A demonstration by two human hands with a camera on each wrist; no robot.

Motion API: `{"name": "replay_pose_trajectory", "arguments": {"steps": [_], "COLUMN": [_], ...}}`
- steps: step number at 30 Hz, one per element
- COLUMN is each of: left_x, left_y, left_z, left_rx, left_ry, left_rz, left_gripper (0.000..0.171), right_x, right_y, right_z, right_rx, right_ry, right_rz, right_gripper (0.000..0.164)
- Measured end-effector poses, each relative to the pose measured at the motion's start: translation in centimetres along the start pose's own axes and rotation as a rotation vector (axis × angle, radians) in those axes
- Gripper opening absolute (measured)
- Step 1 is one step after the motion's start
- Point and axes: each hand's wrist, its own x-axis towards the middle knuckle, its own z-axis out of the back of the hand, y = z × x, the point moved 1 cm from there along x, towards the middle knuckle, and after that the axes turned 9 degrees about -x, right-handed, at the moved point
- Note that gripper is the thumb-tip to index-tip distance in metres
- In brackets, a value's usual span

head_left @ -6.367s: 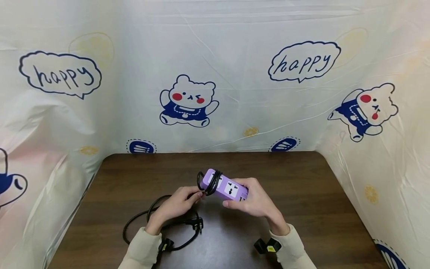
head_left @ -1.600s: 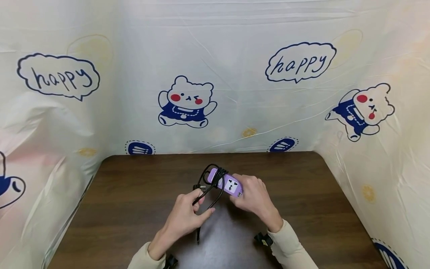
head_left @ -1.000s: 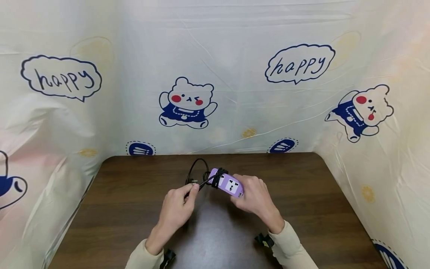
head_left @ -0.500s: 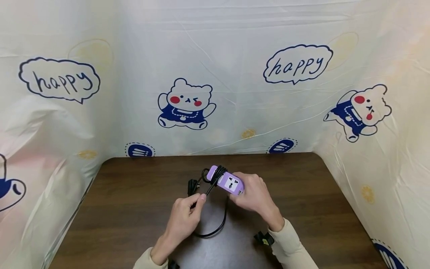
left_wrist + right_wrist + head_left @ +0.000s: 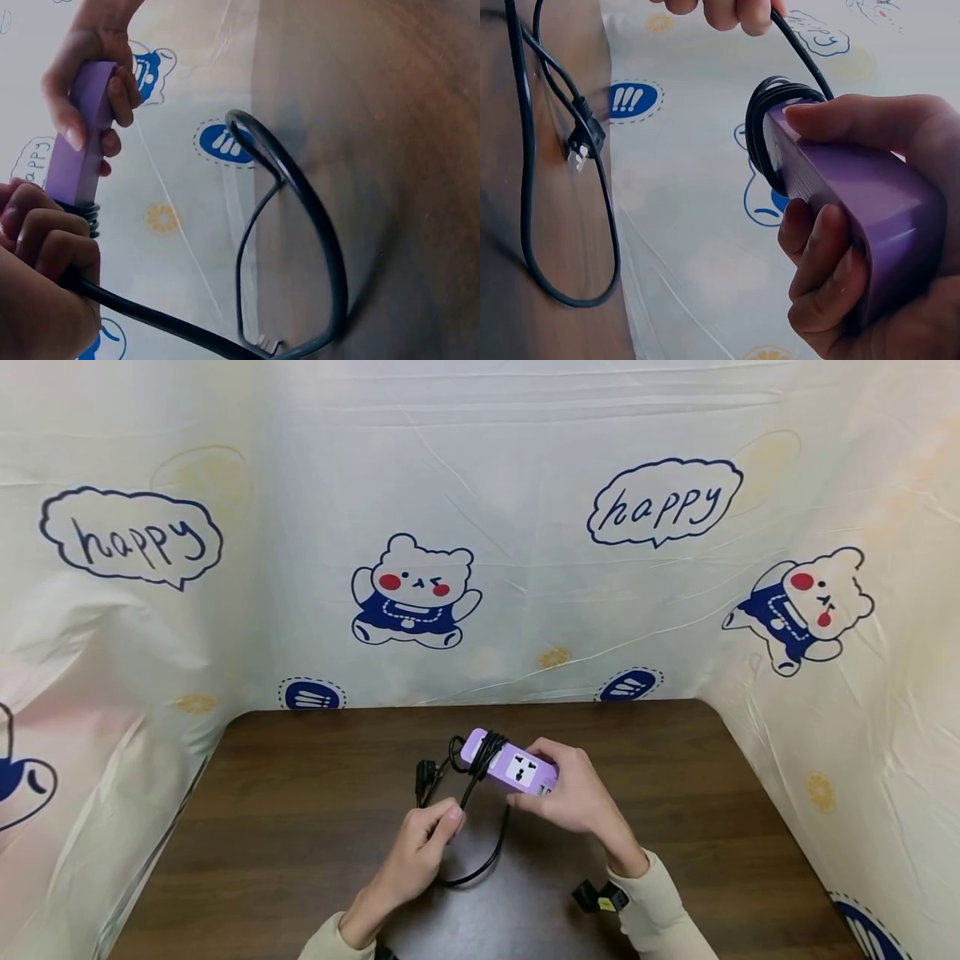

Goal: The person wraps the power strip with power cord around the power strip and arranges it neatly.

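A purple power strip (image 5: pixel 517 767) with white sockets is held up over the table, tilted down to the right. My right hand (image 5: pixel 573 789) grips its right end, thumb along one side and fingers round the other in the right wrist view. Several turns of black cord (image 5: pixel 761 142) wrap the strip's far end. My left hand (image 5: pixel 423 847) pinches the cord a short way below those turns, its fingers curled. The cord's loose length (image 5: pixel 330 240) hangs from the left hand in a loop. At its end the black plug (image 5: pixel 587 139) dangles, metal prongs showing.
Beneath both hands lies the dark wooden table (image 5: pixel 300 827). A white printed sheet (image 5: pixel 525 485) stands behind it and along both sides. A small black wrist camera (image 5: pixel 600 897) sits by the right sleeve.
Since the earliest frame, the cord has left the table and has more turns round the strip. Lately the left hand has come slightly down, drawing the cord, and the right hand has shifted its grip.
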Motion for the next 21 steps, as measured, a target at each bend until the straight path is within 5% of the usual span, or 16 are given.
{"name": "replay_pose_trajectory", "arguments": {"steps": [10, 15, 21], "left_x": [-0.1, 0.0, -0.4], "left_y": [-0.2, 0.3, 1.6], "left_z": [-1.2, -1.1, -0.6], "left_rx": [-0.047, -0.125, -0.283], "left_ry": [0.026, 0.029, 0.128], "left_rz": [-0.098, -0.058, -0.029], "left_gripper": [0.039, 0.039, 0.040], "right_x": [-0.3, -0.3, -0.3], "right_y": [0.6, 0.7, 0.5], "right_z": [-0.4, -0.2, 0.6], "right_rx": [0.033, 0.048, 0.136], "right_ry": [-0.051, -0.050, -0.049], "right_rz": [-0.016, -0.017, 0.008], "right_gripper": [0.042, 0.041, 0.038]}}
